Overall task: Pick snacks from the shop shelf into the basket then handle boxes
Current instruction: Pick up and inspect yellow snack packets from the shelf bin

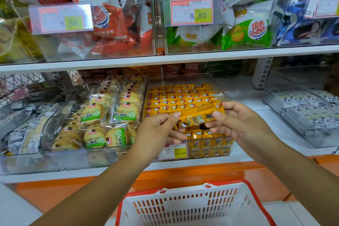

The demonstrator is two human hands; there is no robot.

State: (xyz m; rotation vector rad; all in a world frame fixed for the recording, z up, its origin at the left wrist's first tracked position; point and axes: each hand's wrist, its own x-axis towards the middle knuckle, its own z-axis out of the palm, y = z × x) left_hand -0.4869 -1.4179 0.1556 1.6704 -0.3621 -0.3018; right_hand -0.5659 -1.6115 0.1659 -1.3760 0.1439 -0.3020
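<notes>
Yellow snack bar (199, 117) held over the clear bin (216, 80) of same yellow bars on the lower shelf (256, 104), left hand (157, 132) pinching one end, right hand (240, 124) pinching the other. White-red basket (194, 205) below, apparently empty.

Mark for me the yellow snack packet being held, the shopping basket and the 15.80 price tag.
yellow snack packet (199, 118), head view, middle of its wrapper.
shopping basket (183, 207), head view, white back wall.
15.80 price tag (173, 151), head view, centre of label.
</notes>
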